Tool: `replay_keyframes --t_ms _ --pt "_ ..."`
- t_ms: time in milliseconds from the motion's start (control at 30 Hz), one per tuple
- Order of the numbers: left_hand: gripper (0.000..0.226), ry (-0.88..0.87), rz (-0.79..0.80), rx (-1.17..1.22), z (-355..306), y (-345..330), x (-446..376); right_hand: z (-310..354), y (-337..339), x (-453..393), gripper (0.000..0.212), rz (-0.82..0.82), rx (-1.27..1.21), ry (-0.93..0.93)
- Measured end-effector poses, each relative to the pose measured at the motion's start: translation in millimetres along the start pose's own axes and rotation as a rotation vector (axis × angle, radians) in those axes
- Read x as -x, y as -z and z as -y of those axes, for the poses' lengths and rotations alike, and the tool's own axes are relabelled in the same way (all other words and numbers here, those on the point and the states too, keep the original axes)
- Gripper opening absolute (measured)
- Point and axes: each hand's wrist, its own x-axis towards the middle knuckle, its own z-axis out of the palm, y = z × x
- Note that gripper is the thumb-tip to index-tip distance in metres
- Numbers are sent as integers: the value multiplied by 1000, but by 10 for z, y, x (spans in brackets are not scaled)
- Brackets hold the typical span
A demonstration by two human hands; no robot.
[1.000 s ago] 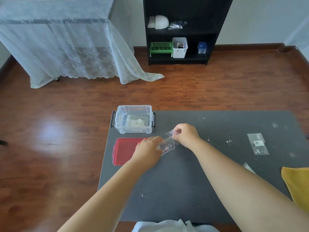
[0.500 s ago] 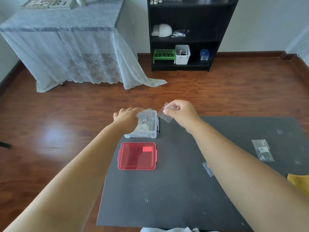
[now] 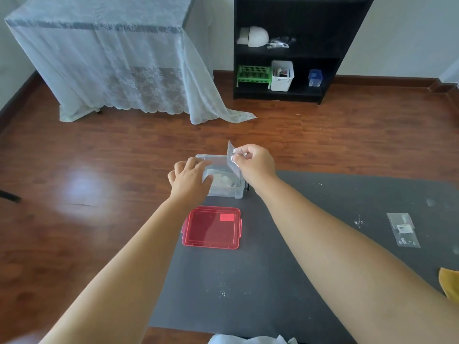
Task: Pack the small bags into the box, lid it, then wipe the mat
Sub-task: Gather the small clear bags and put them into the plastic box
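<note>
The right hand [image 3: 255,165] pinches a small clear bag [image 3: 233,160] by its upper edge between thumb and fingertips, holding it upright just over the far right part of the open clear box [image 3: 223,188]. The left hand [image 3: 190,178] rests against the box's left wall, fingers curled over its rim, apparently steadying it. The box sits at the far left corner of the dark mat [image 3: 273,269], with its red lid [image 3: 211,227] lying just nearer. Another bag [image 3: 403,229] lies well to the right, a yellow cloth [image 3: 449,284] nearer. The bag looks light, floppy and slick; a pinch at its edge seems best.
</note>
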Motion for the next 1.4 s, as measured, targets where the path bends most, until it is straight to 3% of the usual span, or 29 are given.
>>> replay_keyframes --t_ms 133,300,467,667,900,1100,1233,1400 --pt "41 54 -46 101 56 -85 237 -29 -139 25 9 163 135 40" --pt "49 87 -73 396 33 -143 368 -48 -225 -6 26 344 251 66" --pt "53 102 -63 450 42 -131 400 -160 -337 -84 45 390 446 34" --pt "53 109 -49 440 24 -93 413 -261 -383 -91 46 296 613 186" --pt "54 -10 -119 391 -184 33 520 -426 57 127 37 125 296 328" --pt "51 -181 -11 460 -773 -90 659 -1037 891 391 34 -60 230 69" --pt "51 -345 98 408 -1203 -296 851 -1551 1522 626 29 -190 152 -143" --pt "50 -458 230 334 -1698 -567 1059 -2149 2214 922 24 -330 83 -279"
